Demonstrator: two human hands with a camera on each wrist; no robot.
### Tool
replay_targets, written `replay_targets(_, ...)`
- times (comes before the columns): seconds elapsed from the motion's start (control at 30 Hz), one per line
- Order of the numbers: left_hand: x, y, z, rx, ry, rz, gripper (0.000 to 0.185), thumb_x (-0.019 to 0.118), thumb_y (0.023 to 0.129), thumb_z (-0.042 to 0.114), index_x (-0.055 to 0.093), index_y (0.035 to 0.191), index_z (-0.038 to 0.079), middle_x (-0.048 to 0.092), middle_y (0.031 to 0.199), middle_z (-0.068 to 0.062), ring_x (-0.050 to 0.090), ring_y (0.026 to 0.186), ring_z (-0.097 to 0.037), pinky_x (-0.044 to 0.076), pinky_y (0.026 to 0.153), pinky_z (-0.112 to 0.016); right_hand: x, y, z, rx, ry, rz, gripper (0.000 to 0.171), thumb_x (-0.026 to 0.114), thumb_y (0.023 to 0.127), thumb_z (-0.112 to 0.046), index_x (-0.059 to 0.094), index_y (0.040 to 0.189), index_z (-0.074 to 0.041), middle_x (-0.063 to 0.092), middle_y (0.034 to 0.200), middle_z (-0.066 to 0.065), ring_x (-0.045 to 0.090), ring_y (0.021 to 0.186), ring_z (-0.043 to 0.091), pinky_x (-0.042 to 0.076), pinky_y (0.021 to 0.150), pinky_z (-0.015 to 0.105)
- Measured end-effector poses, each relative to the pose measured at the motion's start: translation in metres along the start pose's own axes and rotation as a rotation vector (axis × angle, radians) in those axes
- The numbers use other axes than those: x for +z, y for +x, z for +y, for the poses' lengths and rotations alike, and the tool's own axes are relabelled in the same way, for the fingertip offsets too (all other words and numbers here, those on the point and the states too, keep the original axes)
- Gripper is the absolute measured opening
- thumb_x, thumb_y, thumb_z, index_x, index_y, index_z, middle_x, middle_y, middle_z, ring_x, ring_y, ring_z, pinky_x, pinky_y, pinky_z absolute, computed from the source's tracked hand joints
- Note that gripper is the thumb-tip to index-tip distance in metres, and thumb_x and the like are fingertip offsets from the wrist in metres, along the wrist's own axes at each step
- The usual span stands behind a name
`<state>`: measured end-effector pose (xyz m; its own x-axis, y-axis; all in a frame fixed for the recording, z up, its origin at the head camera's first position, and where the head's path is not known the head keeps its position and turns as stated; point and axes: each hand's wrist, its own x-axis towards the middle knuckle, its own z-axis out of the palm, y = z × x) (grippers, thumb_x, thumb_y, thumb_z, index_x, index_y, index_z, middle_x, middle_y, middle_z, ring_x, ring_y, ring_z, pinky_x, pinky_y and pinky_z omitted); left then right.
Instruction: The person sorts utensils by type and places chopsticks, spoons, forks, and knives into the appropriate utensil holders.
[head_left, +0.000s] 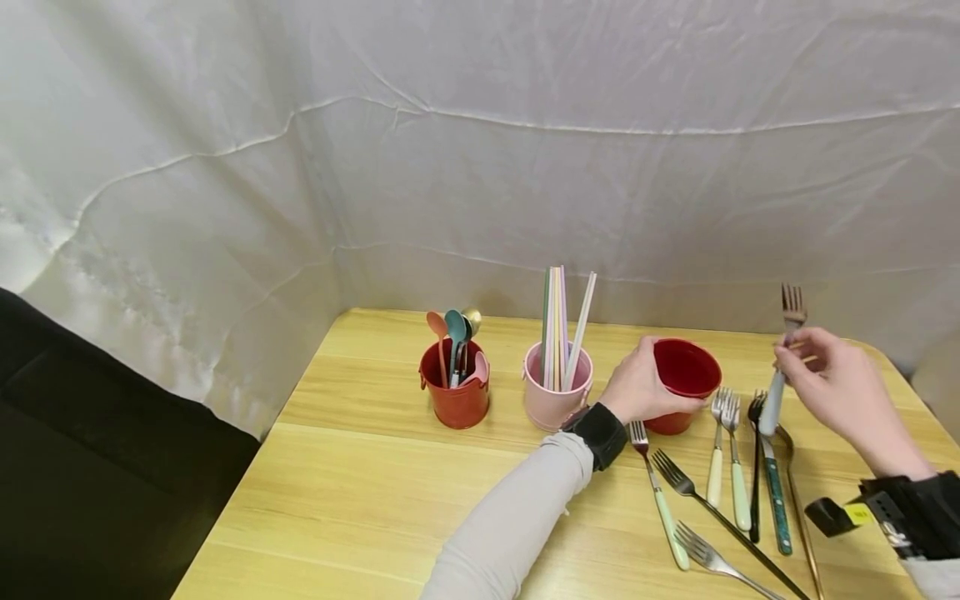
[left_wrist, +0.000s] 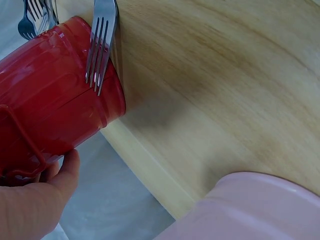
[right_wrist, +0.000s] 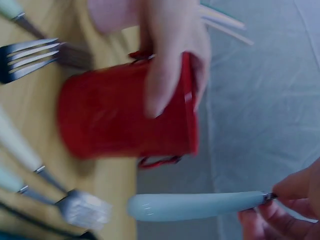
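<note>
the left hand [head_left: 637, 387] wrapped its fingers round the red cup [head_left: 684, 377] on the table [head_left: 360, 492], right of the pink cup [head_left: 555, 392]. the right hand [head_left: 840, 387] pinched a fork [head_left: 780, 367] — tines up, pale handle down — above the forks [head_left: 731, 475] lying there. no writing was readable — the yellow tag [head_left: 857, 514] at the right wrist was too small.

Spoons are held in an orange-red bucket [head_left: 454, 396] beside a pink bucket [head_left: 556, 392] of pastel chopsticks [head_left: 562, 327] on the wooden bench [head_left: 375, 492], backed by white sheeting [head_left: 480, 150].
</note>
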<state>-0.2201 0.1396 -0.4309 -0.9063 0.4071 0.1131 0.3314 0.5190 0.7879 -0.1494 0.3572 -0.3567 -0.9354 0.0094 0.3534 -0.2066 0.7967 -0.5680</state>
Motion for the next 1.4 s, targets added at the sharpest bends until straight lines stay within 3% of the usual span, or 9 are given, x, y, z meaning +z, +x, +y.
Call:
replay_targets(0.13,0.000,0.001,-0.001,0.001,0.004,0.005,0.090,0.092,0.068,0.039,0.041,0.140,0.017,0.063,0.128,0.004,0.062,0.111,-0.007,0.050,0.082,-0.012,-0.001,0.013,-0.024,-0.004,0.050,0.120,0.023,0.056,0.102,-0.017,0.063,0.115,0.001,0.050,0.083,-0.039,0.048,0.073,-0.024,0.041,0.063,0.002)
replay_targets(0.27,0.000,0.000,0.000,-0.004,0.005,0.007,0.091,0.092,0.068,0.039,0.042,0.139,0.017,0.063,0.127,0.005,0.061,0.109,-0.005,0.051,0.083,-0.013,0.006,0.026,-0.043,-0.024,0.124,0.235,0.021,0.059,0.100,-0.017,0.064,0.112,-0.001,0.054,0.082,-0.039,0.052,0.073,-0.023,0.041,0.069,-0.004)
replay_targets(0.37,-0.001,0.000,0.001,-0.009,0.005,0.001,0.090,0.093,0.068,0.039,0.041,0.139,0.018,0.063,0.127,0.005,0.061,0.109,-0.004,0.051,0.085,-0.013,0.014,0.033,-0.050,-0.053,0.192,0.268,0.019,0.061,0.099,-0.013,0.064,0.111,0.001,0.056,0.082,-0.038,0.056,0.072,-0.021,0.043,0.069,-0.004)
replay_targets(0.53,-0.002,0.000,0.003,-0.013,0.016,0.001,0.091,0.093,0.068,0.039,0.042,0.139,0.018,0.063,0.127,0.006,0.061,0.109,-0.003,0.051,0.088,-0.014,0.031,0.037,-0.050,-0.078,0.203,0.208,0.017,0.061,0.099,-0.012,0.065,0.110,0.001,0.059,0.083,-0.032,0.056,0.073,-0.020,0.045,0.069,-0.002)
replay_targets(0.73,-0.001,0.001,0.002,-0.017,0.048,0.011,0.090,0.092,0.067,0.042,0.043,0.138,0.018,0.064,0.124,0.006,0.062,0.105,-0.003,0.051,0.086,-0.013,0.052,0.038,-0.039,-0.118,0.120,0.087,0.017,0.062,0.099,-0.011,0.065,0.108,0.003,0.071,0.092,0.017,0.048,0.076,-0.026,0.041,0.068,-0.002)
replay_targets(0.83,-0.001,0.001,0.002,-0.017,0.061,0.010,0.090,0.092,0.068,0.043,0.042,0.138,0.018,0.063,0.124,0.006,0.062,0.104,-0.003,0.051,0.085,-0.012,0.057,0.038,-0.032,-0.109,0.082,0.048,0.020,0.062,0.098,-0.013,0.065,0.111,0.003,0.071,0.097,0.026,0.044,0.077,-0.026,0.039,0.067,-0.002)
replay_targets(1.23,-0.001,0.001,0.001,-0.006,0.058,0.000,0.093,0.092,0.069,0.042,0.041,0.141,0.016,0.062,0.129,0.005,0.061,0.109,-0.004,0.051,0.086,-0.012,0.057,0.019,-0.001,-0.029,0.077,0.071,0.022,0.059,0.098,-0.010,0.064,0.113,0.005,0.066,0.097,0.025,0.042,0.077,-0.024,0.039,0.066,0.001)
replay_targets(1.3,-0.001,0.001,0.001,-0.007,0.053,-0.003,0.091,0.092,0.069,0.041,0.041,0.141,0.017,0.062,0.129,0.005,0.061,0.109,-0.003,0.051,0.087,-0.012,0.055,0.015,0.005,-0.017,0.088,0.076,0.022,0.059,0.097,-0.009,0.064,0.112,0.006,0.065,0.095,0.020,0.043,0.076,-0.022,0.040,0.065,0.001)
replay_targets(1.4,-0.001,0.001,0.001,-0.004,0.030,-0.005,0.091,0.092,0.069,0.039,0.041,0.140,0.018,0.062,0.129,0.006,0.061,0.110,-0.003,0.051,0.088,-0.012,0.052,0.007,0.014,0.005,0.101,0.078,0.022,0.059,0.097,-0.009,0.064,0.112,0.005,0.063,0.089,-0.001,0.046,0.075,-0.021,0.042,0.063,0.002)
